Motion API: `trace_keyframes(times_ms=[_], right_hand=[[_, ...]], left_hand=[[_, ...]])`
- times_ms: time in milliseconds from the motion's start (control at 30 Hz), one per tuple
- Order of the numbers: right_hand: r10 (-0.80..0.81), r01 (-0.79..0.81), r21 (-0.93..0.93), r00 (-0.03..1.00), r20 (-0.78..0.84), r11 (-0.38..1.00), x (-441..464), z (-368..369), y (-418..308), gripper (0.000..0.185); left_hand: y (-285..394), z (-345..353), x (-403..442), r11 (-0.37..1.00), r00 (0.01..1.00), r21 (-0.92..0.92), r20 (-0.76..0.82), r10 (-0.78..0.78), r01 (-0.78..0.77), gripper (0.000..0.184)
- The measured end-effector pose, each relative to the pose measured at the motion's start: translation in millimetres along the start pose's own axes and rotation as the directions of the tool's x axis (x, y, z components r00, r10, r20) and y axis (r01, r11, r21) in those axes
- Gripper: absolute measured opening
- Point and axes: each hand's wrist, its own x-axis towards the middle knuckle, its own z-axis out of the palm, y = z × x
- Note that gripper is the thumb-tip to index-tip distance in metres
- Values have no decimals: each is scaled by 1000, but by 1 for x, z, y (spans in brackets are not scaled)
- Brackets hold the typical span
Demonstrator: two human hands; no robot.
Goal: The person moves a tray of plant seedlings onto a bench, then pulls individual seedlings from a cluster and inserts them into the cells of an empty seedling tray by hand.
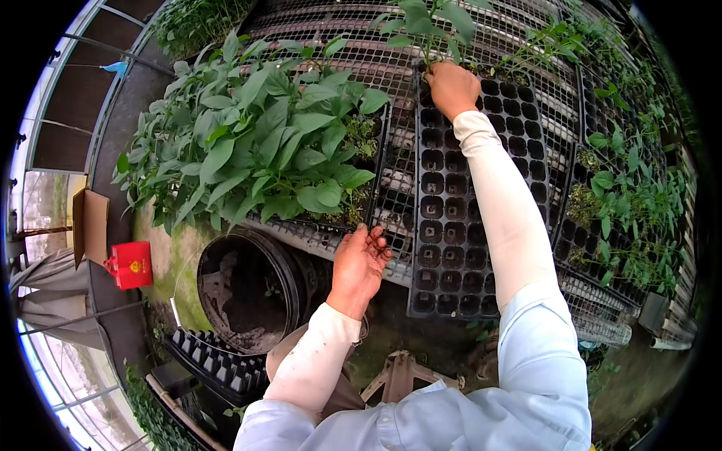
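Observation:
My right hand (453,89) is closed around the base of a leafy seedling (432,26) at the far end of a black cell tray (442,255). Most of that tray's visible cells hold no plant, and my forearm covers part of it. To the left stands a dense batch of green seedlings (263,128) in another black tray. My left hand (359,263) is by that tray's near edge, palm turned up, with soil-smeared fingers loosely bent and apart. Nothing shows in its grasp.
A mesh bench (338,60) carries the trays, with sparser seedlings (624,180) on the right. Below its front edge stands a black bucket (244,289) with dark soil inside. Stacked black trays (218,364), a red box (131,265) and a stool (402,376) are nearby.

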Motion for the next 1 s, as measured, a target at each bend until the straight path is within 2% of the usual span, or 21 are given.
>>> trace_keyframes(times_ms=[100,167,233,300,433,500,567,633,700,767,833,900,933,1000], right_hand=[[-20,20,-27,1000,9,999,1,7,0,17],[74,-68,-66,994,85,995,1,14,0,19],[99,-97,-45,994,40,994,1,21,-1,16],[69,-69,6,992,-109,998,-2,26,-1,15],[111,-112,-33,993,-48,993,-7,22,-2,15],[98,-100,-35,994,-53,994,-17,6,-7,14],[28,-26,18,989,-146,1000,-29,-9,-24,13],[-127,127,181,992,-11,975,-44,-25,-49,14],[-246,205,380,967,61,902,-51,-9,-75,17],[-329,249,426,936,125,870,-51,12,-99,22],[-355,254,446,921,159,858,-49,35,-120,24],[-317,179,444,913,259,878,-44,43,-134,23],[-315,180,443,915,253,879,-43,46,-139,23],[-304,226,468,948,97,854,-44,57,-143,17]], left_hand=[[-3,-12,2,999,999,25,-31,24,-23,12],[-4,-18,3,997,994,64,-98,40,-34,11],[-6,-20,4,994,991,106,-129,32,-19,11],[-7,-25,8,994,991,103,-129,37,-24,10],[-7,-33,2,991,987,131,-148,58,-39,9],[-5,-40,-1,985,968,166,-234,87,-48,14],[-3,-51,1,982,966,184,-244,87,-43,13],[-4,-58,3,976,961,207,-248,122,-71,12],[-4,-59,0,975,960,207,-246,135,-84,11],[-4,-60,-2,973,959,209,-239,149,-99,11],[-5,-59,0,975,951,204,-272,146,-91,9],[-7,-58,1,971,953,218,-262,151,-94,8],[-8,-57,2,970,954,225,-257,154,-96,7],[-10,-50,1,968,949,233,-271,160,-97,6]])
